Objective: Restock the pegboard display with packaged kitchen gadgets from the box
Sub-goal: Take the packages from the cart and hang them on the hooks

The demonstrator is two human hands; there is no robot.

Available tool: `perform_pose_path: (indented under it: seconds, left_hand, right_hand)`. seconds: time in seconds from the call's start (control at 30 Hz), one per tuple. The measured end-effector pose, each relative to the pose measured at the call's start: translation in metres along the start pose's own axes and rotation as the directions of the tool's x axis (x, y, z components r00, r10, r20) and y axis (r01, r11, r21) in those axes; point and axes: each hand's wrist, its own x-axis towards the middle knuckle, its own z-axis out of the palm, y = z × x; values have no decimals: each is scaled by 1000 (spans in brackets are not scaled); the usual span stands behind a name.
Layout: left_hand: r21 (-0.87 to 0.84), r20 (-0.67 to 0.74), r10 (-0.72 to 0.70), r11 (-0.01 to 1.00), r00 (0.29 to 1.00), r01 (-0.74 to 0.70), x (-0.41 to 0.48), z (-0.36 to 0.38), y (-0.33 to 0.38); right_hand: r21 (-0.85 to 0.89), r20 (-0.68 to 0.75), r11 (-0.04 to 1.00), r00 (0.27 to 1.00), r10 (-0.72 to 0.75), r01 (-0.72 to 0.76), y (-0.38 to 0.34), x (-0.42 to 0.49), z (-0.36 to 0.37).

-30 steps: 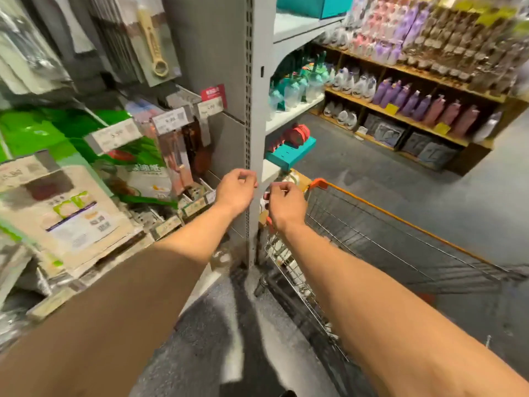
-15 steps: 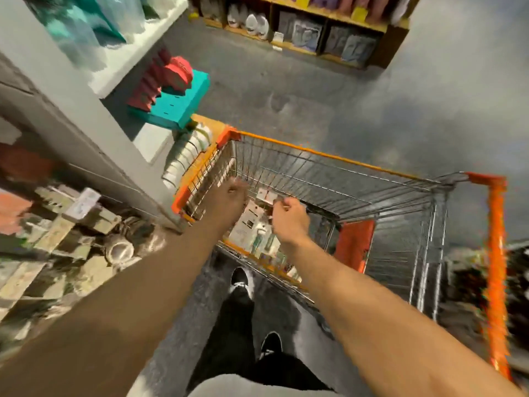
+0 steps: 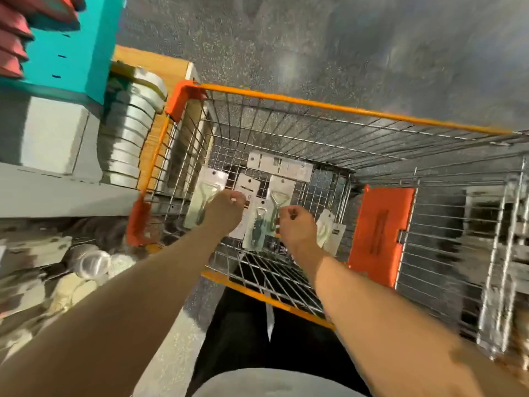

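Observation:
I look down into an orange-rimmed wire shopping cart (image 3: 343, 108). Several clear-and-white packaged kitchen gadgets lie on its floor: a peeler pack (image 3: 204, 196) at the left, an opener pack (image 3: 256, 229) in the middle, a long white pack (image 3: 280, 164) at the back, and a small pack (image 3: 330, 233) at the right. My left hand (image 3: 224, 210) hovers over the left packs with its fingers curled. My right hand (image 3: 296, 226) hovers just right of the opener pack, fingers also curled. I see nothing gripped in either hand.
An orange seat flap (image 3: 380, 233) stands at the cart's right end. To the left are a shelf with a teal box (image 3: 71, 53), a row of round metal tins (image 3: 128, 133) and blurred goods (image 3: 86, 262) lower down. Grey floor lies beyond the cart.
My view has swung from the pegboard shelf down into the cart. Both hands have left the shelf upright and dropped into the cart, over the packs.

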Motion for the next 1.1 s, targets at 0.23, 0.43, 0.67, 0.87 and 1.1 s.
perform_pose_path:
  seconds: [0.23,0.43,0.67,0.87,1.1]
  left_hand:
    - [241,59,-146,962,988,128,78,44,-53]
    - [433,139,-126,900,982,53,110,94,-76]
    - [588,92,-129,807,987,51,127,129,-92]
    - [472,79,-137,878,987,83,130,131,-95]
    - [400,-277,115,916,954,6,124,95,-77]
  right_hand:
    - [-104,38,982,986,162,-158,57,85,57]
    - [-117,-48,963,970,238,-242,96,145,76]
    - [-277,-73,938,978,198,-210,108,193,88]
    - [-408,-93,896,984,152,-177,111,191,94]
    - [-241,-228,950,963,143,-198,118,160,83]
